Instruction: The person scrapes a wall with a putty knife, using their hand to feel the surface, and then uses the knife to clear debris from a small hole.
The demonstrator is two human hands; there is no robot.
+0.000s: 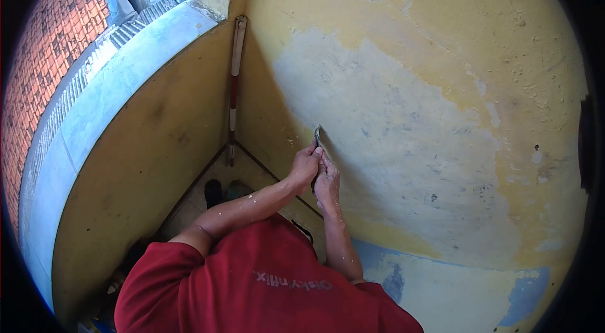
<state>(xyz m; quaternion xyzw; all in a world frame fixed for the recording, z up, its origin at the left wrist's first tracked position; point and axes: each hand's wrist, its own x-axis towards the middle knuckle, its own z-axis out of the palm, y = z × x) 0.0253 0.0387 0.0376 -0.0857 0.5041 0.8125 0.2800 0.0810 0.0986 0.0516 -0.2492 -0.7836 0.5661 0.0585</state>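
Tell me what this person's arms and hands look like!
The left hand and right hand wear no gloves. The arms come out of the short sleeves of a red cloth shirt with pale letters on it. Below the sleeves they're bare, with little whitish specks dotted over them.

Bare left hand (305,166), fingers curled in, met the bare right hand (326,184) in front of the chest, the two touching. The pale-flecked left forearm (249,207) slanted inward from a bent elbow; the pale-speckled right forearm (340,241) rose more steeply. Right fingers partly hidden.
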